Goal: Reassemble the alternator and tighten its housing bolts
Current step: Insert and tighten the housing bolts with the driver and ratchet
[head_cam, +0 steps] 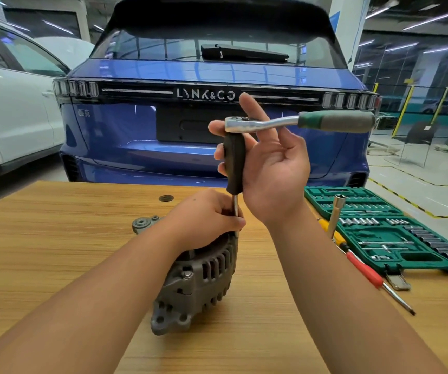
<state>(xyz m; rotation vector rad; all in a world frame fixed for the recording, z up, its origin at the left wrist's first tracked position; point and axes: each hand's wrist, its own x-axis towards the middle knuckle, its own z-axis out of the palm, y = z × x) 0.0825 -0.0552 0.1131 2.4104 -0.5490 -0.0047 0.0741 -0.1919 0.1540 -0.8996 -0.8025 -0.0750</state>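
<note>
We find the alternator lying on its side on the wooden workbench, near the middle of the bench, its ribbed grey housing toward us and one housing bolt visible on the near flank. A mounting ear with a bearing-like ring shows just beyond the left wrist.

The left hand rests on top of the alternator; its fingers are curled and pinch the steel shaft of a nut driver low down, where the shaft meets the housing. We cannot tell what the shaft's tip engages, as the hand and housing hide it.

The driver stands upright, its black handle held above the alternator. The right hand has fingers wrapped round that handle from behind, palm facing us, thumb and forefinger partly extended. A ratchet wrench sits across the top of the handle, its chrome head at the handle's upper end and its green-and-grey grip pointing right, roughly level.

To the right lies an open green socket set case. A tubular socket extension leans at its near-left edge, and a red-handled screwdriver lies beside the case. A blue Lynk & Co car stands behind the bench, and a white car stands to the left.
</note>
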